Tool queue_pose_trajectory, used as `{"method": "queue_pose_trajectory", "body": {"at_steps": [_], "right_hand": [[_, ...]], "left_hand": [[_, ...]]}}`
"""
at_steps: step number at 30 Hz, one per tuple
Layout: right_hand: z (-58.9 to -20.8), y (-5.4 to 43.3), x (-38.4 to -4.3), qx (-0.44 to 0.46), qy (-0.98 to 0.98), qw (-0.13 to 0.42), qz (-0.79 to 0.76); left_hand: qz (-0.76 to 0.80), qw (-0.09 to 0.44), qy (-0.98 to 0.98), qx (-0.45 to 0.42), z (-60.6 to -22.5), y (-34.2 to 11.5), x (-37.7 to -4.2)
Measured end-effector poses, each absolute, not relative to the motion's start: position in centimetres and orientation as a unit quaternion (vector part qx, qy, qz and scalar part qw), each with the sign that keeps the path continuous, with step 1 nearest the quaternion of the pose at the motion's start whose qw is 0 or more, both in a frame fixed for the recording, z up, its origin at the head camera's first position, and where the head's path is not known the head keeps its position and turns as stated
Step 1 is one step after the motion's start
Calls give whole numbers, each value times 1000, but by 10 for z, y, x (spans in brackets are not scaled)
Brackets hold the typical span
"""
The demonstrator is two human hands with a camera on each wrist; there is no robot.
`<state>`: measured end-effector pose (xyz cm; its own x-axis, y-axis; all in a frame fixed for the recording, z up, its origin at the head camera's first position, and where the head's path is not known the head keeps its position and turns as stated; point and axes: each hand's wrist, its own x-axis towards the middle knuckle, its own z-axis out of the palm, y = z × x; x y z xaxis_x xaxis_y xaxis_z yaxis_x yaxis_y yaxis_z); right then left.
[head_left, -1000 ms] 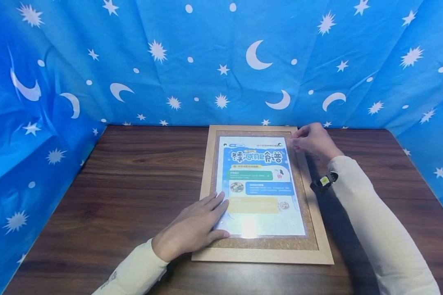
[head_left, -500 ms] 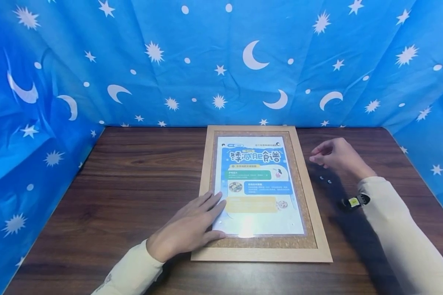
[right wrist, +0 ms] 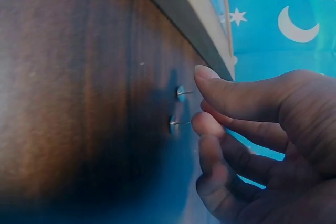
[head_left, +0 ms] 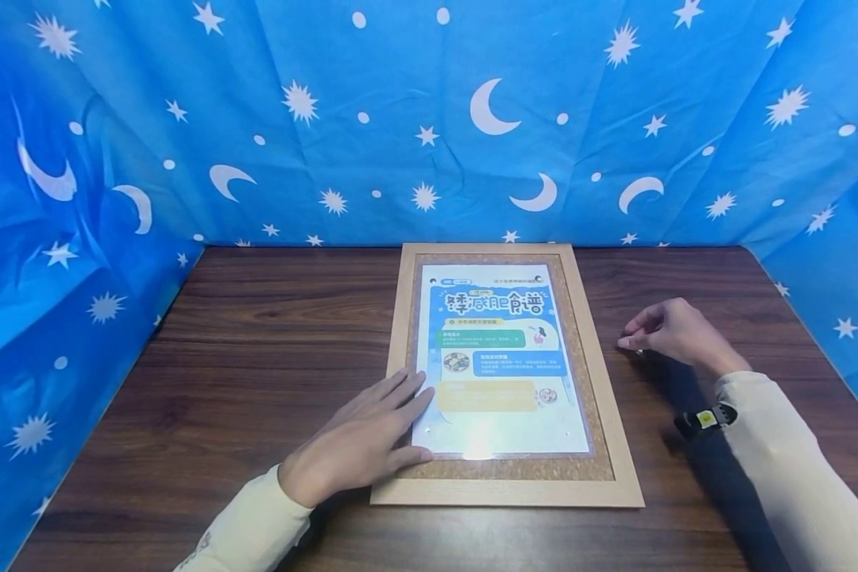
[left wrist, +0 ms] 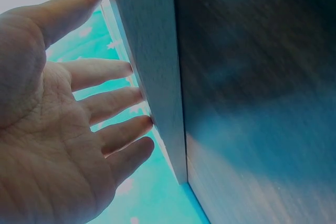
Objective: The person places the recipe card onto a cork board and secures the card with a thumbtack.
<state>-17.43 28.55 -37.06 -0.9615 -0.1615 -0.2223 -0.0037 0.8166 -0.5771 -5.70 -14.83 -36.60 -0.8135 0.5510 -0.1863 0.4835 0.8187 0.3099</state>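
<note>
On the dark wooden table, two thumbtacks lie points up, one thumbtack [right wrist: 181, 94] above the other thumbtack [right wrist: 172, 124] in the right wrist view. My right hand [head_left: 675, 335] hovers over them, thumb and forefinger apart with nothing between them; a fingertip is close to one pin, and contact is unclear. A wood-framed cork board [head_left: 508, 494] bears a printed sheet [head_left: 500, 433] in a clear sleeve. Dark round tack heads [head_left: 432, 281] sit at its two top corners. My left hand [head_left: 357, 441] rests with spread fingers on the board's left side, fingertips at the sheet's edge.
A blue cloth [head_left: 393, 71] with white moons and stars hangs behind the table and along both sides. The table [head_left: 279, 318] extends left and right of the board. A black wrist strap [head_left: 704, 419] with a device sits on my right wrist.
My right hand has left the board's top right corner and moved right and down to the thumbtacks on the table. The left hand stays nearly still on the board.
</note>
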Motion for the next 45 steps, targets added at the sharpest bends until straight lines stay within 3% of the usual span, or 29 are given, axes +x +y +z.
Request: {"method": "queue_pose_trajectory", "body": {"at_steps": [22,32,45], "right_hand": [[-382,273,-168,-18,947,92,-308],[-370,242,-158,-74,951,38,-297],[-359,190,-142,-141,927,46,-345]], "left_hand": [[101,119,944,292,-369,-151,-57],[95,118,946,285,-370,-150,-57],[101,119,943,295,-371,-153,-57]]}}
